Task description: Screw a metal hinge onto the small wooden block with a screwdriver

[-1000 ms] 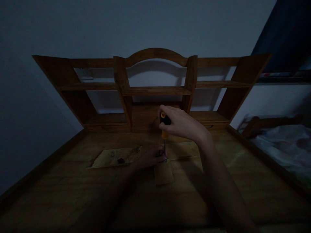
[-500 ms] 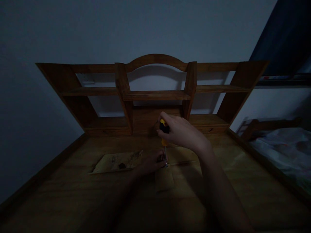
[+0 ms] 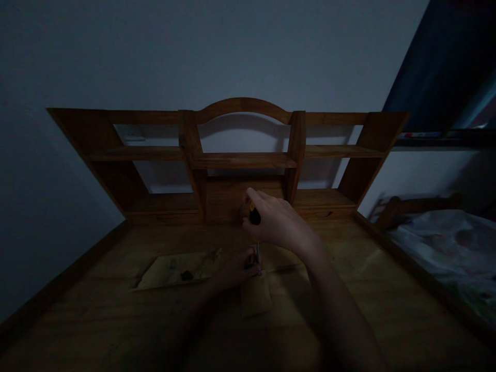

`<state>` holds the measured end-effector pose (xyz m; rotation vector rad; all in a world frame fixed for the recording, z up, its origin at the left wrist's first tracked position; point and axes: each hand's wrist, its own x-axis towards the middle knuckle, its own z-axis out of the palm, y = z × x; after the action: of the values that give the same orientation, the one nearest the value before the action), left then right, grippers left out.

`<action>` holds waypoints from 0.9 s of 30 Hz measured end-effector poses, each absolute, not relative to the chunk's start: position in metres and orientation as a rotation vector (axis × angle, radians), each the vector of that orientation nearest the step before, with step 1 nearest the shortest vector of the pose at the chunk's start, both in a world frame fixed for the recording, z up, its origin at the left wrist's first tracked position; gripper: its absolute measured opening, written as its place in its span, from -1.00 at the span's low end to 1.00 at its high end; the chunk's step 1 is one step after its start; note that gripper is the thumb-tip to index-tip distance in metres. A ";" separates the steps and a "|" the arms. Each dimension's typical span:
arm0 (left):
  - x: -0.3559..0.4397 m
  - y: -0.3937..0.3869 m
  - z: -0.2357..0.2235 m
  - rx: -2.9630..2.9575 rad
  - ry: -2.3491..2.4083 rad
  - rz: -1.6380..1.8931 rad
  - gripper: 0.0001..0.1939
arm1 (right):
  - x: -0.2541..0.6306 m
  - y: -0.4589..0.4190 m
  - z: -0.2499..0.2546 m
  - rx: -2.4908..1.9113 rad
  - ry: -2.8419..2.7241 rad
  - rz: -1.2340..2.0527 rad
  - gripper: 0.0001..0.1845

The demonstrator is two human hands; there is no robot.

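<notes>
My right hand [image 3: 273, 219] is closed around the black and yellow handle of a screwdriver [image 3: 254, 214], held upright with its shaft pointing down. The tip meets a small shiny metal piece [image 3: 260, 273] at the far edge of a small flat wooden block [image 3: 256, 297] on the desk. My left hand [image 3: 238, 268] is beside the tip, its fingers pinched around something small and dark by the metal piece. Dim light hides what exactly those fingers hold.
Left of my hands lies a pale, stained flat board [image 3: 176, 269] with a dark spot on the desk [image 3: 96, 310]. A wooden shelf unit [image 3: 244, 161] stands along the back against the wall. Beyond the desk's right edge is a pale plastic-covered heap [image 3: 445, 240].
The view has shifted, so everything sits slightly lower and further left. My right hand has turned a little on the screwdriver, covering more of its yellow handle. The left hand keeps its place.
</notes>
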<state>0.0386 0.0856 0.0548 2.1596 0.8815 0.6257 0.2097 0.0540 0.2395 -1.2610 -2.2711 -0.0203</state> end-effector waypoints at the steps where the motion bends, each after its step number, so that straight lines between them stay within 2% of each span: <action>1: 0.039 0.085 0.055 2.166 0.886 0.626 -0.85 | 0.210 0.055 0.239 -1.267 -2.265 -0.031 -0.71; 4: 0.040 0.085 0.056 2.141 0.902 0.623 -0.86 | 0.214 0.057 0.239 -1.228 -2.280 -0.039 -0.75; 11: 0.041 0.085 0.057 2.115 0.903 0.631 -0.84 | 0.219 0.053 0.241 -1.205 -2.335 0.037 -0.67; 18: 0.042 0.084 0.056 2.093 0.873 0.654 -0.79 | 0.218 0.054 0.239 -1.174 -2.356 0.056 -0.76; 27: 0.040 0.085 0.060 2.012 0.771 0.649 -0.72 | 0.220 0.059 0.239 -1.171 -2.358 0.069 -0.70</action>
<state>0.0399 0.0852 0.0602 2.0121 0.7714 0.6492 0.2200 0.0590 0.2387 -1.1711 -2.3582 0.0688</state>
